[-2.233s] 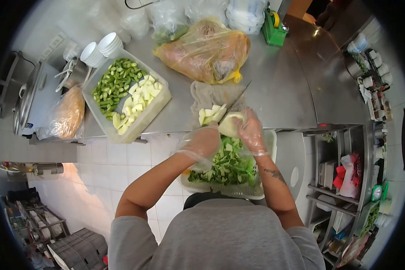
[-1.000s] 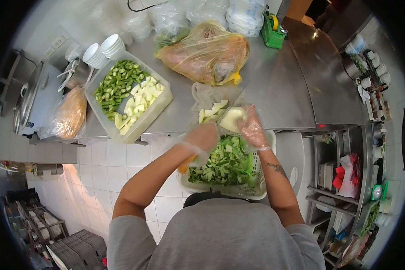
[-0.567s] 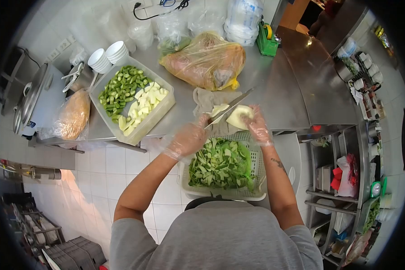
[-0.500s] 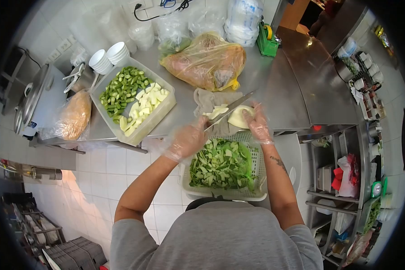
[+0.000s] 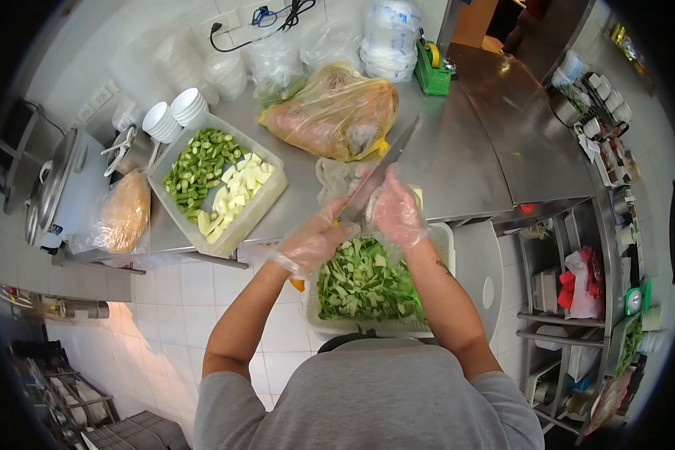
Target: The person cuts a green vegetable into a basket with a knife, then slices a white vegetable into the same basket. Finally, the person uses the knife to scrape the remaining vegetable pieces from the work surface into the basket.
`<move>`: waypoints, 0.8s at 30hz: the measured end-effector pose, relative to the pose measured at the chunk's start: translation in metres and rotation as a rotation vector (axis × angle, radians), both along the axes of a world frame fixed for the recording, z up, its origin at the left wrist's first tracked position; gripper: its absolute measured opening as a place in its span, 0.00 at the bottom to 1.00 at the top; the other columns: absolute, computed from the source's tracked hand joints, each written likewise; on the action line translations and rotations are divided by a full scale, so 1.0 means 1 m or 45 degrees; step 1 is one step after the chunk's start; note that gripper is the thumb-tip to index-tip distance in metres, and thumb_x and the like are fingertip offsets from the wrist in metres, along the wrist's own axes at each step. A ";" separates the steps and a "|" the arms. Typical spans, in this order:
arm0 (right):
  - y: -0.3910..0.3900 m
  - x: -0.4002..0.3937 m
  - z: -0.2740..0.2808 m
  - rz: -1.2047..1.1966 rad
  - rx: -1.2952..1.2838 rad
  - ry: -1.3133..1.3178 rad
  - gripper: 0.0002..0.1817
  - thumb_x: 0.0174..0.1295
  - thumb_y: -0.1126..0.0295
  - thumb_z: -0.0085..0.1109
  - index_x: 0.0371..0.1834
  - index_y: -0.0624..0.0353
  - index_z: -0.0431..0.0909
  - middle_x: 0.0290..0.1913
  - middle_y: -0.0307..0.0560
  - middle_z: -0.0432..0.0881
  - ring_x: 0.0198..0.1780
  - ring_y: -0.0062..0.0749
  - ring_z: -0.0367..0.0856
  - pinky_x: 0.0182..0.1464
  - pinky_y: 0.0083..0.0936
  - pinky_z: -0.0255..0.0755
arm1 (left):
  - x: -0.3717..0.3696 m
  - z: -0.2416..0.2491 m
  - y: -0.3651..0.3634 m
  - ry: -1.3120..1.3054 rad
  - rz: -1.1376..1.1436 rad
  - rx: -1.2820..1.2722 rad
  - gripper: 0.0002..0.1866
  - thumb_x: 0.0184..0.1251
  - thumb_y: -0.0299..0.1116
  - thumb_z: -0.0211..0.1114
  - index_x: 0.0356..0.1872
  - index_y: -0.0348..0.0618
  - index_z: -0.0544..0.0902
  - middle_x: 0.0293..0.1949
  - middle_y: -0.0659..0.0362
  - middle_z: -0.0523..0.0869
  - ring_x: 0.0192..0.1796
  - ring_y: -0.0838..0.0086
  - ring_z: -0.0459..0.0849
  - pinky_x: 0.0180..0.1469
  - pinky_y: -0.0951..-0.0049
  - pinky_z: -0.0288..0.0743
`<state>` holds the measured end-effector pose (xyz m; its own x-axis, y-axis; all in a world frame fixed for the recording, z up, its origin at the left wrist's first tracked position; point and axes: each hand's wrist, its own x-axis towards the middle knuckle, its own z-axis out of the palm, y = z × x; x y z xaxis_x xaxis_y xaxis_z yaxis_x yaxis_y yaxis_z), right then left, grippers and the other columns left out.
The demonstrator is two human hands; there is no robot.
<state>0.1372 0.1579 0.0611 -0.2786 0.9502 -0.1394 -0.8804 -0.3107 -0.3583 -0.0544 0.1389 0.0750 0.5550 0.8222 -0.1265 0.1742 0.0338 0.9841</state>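
Observation:
My left hand (image 5: pixel 316 241), in a clear plastic glove, is wrapped round a large knife with an orange handle. Its long blade (image 5: pixel 397 146) points up and away over the counter. Close against the blade's right side is my gloved right hand (image 5: pixel 397 210), its fingers pressed together; what they hold, if anything, is hidden. A pale vegetable piece (image 5: pixel 417 196) peeks out beside that hand. Beyond the blade lies a crumpled grey cloth (image 5: pixel 334 178). Below both hands, a white perforated basket (image 5: pixel 444 244) contains loose green leaves (image 5: pixel 364 285).
Left on the steel counter (image 5: pixel 457 165) stands a plastic bin (image 5: pixel 259 214) of cut green pods and pale chunks. A yellow plastic bag (image 5: pixel 330 112) with bulky contents lies behind. White bowls (image 5: pixel 174 112), a green tape dispenser (image 5: pixel 432 71) and a metal shelf rack (image 5: pixel 562 326) surround the area.
The knife has swung steeper, its tip now farther from me. My right hand has moved left from the pale vegetable to the blade. My left hand has shifted slightly right.

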 end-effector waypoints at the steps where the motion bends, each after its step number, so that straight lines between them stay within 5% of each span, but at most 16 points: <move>1: 0.008 0.007 -0.015 0.085 0.054 0.061 0.16 0.70 0.56 0.53 0.47 0.58 0.75 0.42 0.42 0.78 0.41 0.33 0.79 0.44 0.31 0.74 | -0.002 0.010 0.003 0.029 -0.032 -0.212 0.29 0.69 0.38 0.58 0.68 0.38 0.62 0.36 0.55 0.81 0.39 0.72 0.80 0.43 0.80 0.71; 4: 0.005 0.006 -0.015 -0.091 -0.077 -0.384 0.13 0.70 0.57 0.55 0.41 0.56 0.74 0.33 0.37 0.77 0.34 0.29 0.76 0.37 0.29 0.73 | -0.015 0.026 0.013 0.109 -0.017 -0.416 0.30 0.70 0.40 0.58 0.68 0.36 0.63 0.39 0.54 0.81 0.43 0.72 0.80 0.46 0.82 0.71; 10: -0.021 0.031 -0.007 -0.096 -0.253 -1.070 0.16 0.67 0.52 0.57 0.41 0.55 0.74 0.31 0.38 0.74 0.29 0.26 0.70 0.33 0.22 0.68 | -0.029 0.004 0.049 1.033 0.040 0.731 0.22 0.70 0.41 0.56 0.61 0.41 0.72 0.44 0.41 0.83 0.46 0.51 0.82 0.49 0.64 0.75; 15: -0.036 0.029 -0.009 0.001 -0.361 -0.521 0.24 0.71 0.44 0.45 0.47 0.56 0.72 0.28 0.41 0.73 0.28 0.30 0.72 0.32 0.28 0.68 | -0.016 -0.008 0.046 1.483 0.232 1.290 0.20 0.65 0.39 0.59 0.56 0.44 0.76 0.42 0.43 0.80 0.43 0.48 0.81 0.49 0.59 0.75; 19: -0.038 0.025 -0.012 0.000 -0.210 -0.279 0.31 0.70 0.40 0.40 0.56 0.58 0.72 0.37 0.46 0.77 0.35 0.36 0.76 0.35 0.37 0.70 | 0.033 -0.001 0.029 1.145 0.175 1.116 0.20 0.60 0.39 0.61 0.53 0.45 0.77 0.42 0.48 0.79 0.46 0.54 0.79 0.47 0.58 0.75; 24: -0.034 0.025 0.002 0.041 0.024 -0.380 0.27 0.68 0.58 0.51 0.66 0.62 0.65 0.43 0.47 0.77 0.44 0.37 0.79 0.42 0.37 0.76 | 0.062 -0.021 0.026 1.274 0.276 1.099 0.22 0.57 0.40 0.62 0.53 0.45 0.77 0.43 0.52 0.79 0.51 0.58 0.78 0.48 0.58 0.74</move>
<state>0.1625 0.1240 0.0635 -0.2580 0.9448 -0.2019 -0.7250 -0.3275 -0.6059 0.0080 0.1647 0.0544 0.3783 0.9034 0.2020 0.8979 -0.4112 0.1572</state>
